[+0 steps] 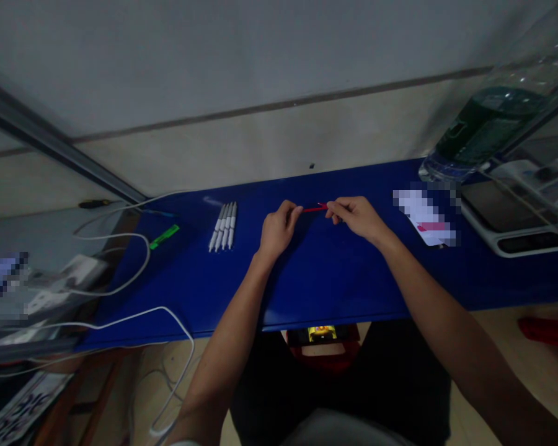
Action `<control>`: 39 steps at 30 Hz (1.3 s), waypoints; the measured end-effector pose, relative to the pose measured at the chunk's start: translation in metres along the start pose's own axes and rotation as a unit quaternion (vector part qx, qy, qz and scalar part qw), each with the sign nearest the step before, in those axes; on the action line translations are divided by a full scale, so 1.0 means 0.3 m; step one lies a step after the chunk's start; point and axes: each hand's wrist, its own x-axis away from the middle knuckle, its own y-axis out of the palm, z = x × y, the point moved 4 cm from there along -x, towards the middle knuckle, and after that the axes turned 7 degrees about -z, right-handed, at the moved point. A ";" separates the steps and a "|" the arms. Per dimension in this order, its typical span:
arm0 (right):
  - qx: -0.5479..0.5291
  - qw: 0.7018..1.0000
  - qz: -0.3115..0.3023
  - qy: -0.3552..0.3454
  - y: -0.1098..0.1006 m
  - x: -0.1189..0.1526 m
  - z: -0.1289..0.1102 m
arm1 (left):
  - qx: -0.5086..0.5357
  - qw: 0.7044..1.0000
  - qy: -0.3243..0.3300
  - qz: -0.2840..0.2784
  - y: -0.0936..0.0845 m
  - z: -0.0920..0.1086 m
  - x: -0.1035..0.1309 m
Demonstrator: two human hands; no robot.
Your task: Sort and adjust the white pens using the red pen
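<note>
My left hand (pixel 278 230) is pinched closed on the left end of a thin red strip (pixel 314 209). The strip runs straight across to my right hand (pixel 356 217), whose thumb and fingers are pinched on its other end. A small forked tip shows beside the right fingers; what the strip is made of I cannot make out. Both hands are just over the blue tabletop (pixel 325 272). Left of my left hand, several white and grey pens (pixel 223 228) lie side by side in a slanted row.
A green tag (pixel 164 236) and a white cable (pixel 165 308) lie at the left. On the right are a partly blurred card-like thing (pixel 425 224), a scale (pixel 511 223) and a large clear bottle (pixel 488 124) with a green label. A wall (pixel 270 136) stands behind the table.
</note>
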 end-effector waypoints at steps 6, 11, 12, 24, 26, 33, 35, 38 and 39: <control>-0.039 0.999 0.027 -0.017 -0.007 0.000 -0.001 | -0.006 1.000 -0.004 -0.007 0.002 -0.001 -0.003; -0.039 0.998 0.037 -0.013 -0.008 0.003 -0.008 | 0.018 1.000 0.004 0.010 -0.003 -0.003 -0.006; -0.031 0.999 0.036 -0.008 -0.009 0.004 -0.009 | 0.022 1.000 0.006 0.014 -0.003 -0.002 -0.006; -0.059 0.997 0.046 -0.020 -0.017 -0.004 0.011 | 0.060 0.997 0.025 0.028 0.002 -0.010 -0.009; -0.053 0.998 0.044 -0.011 -0.015 -0.003 0.011 | 0.063 0.997 0.025 0.028 0.001 -0.008 -0.009; -0.050 0.998 0.045 -0.006 -0.018 -0.004 0.018 | 0.072 0.997 0.035 0.001 0.007 -0.001 -0.006; -0.054 0.997 0.046 -0.009 -0.019 -0.004 0.019 | 0.063 0.998 0.032 -0.001 0.009 -0.002 -0.007; -0.058 0.997 0.044 -0.009 -0.019 -0.003 0.018 | 0.061 0.998 0.025 0.002 0.008 -0.004 -0.007; -0.057 0.997 0.043 -0.005 -0.019 -0.002 0.017 | 0.065 0.998 0.023 0.001 0.009 -0.005 -0.007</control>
